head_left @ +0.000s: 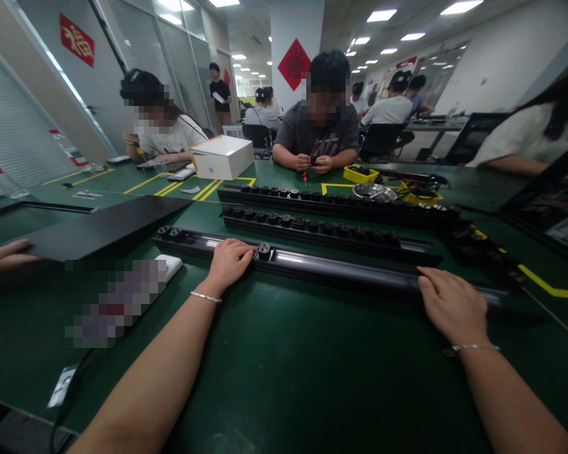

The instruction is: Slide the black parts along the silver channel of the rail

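A long black rail [341,268] lies across the green table in front of me, its channel shiny inside. My left hand [231,260] is closed over its left part, fingertips right beside a black socket module [264,251] seated in the channel. Two more socket modules [170,232] sit at the rail's left end. Farther right, my right hand [454,307] is closed over the same rail, with its fingers bent across the edge. The undersides of both grips are hidden.
Behind lie two rails full of socket modules [312,226]. At left, another person's hand [4,257] holds a dark panel [108,227]; a blurred-out object [123,302] is nearby. A white box [222,157], metal bowl [373,192] and yellow bin [361,174] stand farther back. A person sits opposite.
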A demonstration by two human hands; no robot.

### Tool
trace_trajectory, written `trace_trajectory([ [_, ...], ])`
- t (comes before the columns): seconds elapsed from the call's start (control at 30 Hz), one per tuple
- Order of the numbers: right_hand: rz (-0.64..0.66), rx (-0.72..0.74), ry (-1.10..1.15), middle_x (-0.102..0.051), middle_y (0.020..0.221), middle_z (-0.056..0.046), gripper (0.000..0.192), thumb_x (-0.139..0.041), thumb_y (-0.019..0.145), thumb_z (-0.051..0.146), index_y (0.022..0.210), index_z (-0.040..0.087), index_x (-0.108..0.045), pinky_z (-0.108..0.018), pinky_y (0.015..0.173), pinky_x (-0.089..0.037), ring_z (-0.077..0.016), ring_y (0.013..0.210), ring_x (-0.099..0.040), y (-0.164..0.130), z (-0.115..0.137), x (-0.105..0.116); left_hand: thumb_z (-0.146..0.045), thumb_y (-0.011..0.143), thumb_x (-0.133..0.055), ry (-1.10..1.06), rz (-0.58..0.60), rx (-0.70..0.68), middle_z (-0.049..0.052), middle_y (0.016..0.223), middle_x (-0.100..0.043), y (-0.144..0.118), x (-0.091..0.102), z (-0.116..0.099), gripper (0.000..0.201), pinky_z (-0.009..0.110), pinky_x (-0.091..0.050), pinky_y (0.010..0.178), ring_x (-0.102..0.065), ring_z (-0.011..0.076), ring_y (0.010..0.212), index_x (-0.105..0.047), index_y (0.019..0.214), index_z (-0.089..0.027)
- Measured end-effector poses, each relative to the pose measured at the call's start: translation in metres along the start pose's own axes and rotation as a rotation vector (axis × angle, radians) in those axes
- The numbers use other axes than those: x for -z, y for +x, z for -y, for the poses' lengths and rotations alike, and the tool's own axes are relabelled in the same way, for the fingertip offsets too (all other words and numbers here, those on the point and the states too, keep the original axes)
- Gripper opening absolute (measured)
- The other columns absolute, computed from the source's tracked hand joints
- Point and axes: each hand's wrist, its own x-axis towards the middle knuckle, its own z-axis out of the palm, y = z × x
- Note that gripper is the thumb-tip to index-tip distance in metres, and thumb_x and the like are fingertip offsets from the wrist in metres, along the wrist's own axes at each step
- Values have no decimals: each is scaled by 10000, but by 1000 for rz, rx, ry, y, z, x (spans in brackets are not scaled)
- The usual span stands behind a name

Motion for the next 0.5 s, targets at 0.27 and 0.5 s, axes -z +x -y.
trace_trajectory([
  [0.27, -17, 40, -16, -611, 1203, -84, 576, -188, 888, 469, 1161, 193, -614, -475, 938, -405, -268, 1152, -505, 0, -1, 1, -306, 880, -449, 0, 0, -21, 17, 931, -725, 1, 0, 1, 291, 394, -424, 874, -596, 216, 927, -728, 918, -231],
  [0.5, -28, 44, -23, -611, 1205, -82, 568, -192, 891, 462, 1166, 195, -611, -469, 944, -403, -266, 1157, -503, 1, -1, 0, -318, 881, -451, -3, 15, -46, 12, 929, -724, 1, -1, 2, 289, 388, -429, 864, -596, 210, 919, -724, 931, -237],
])
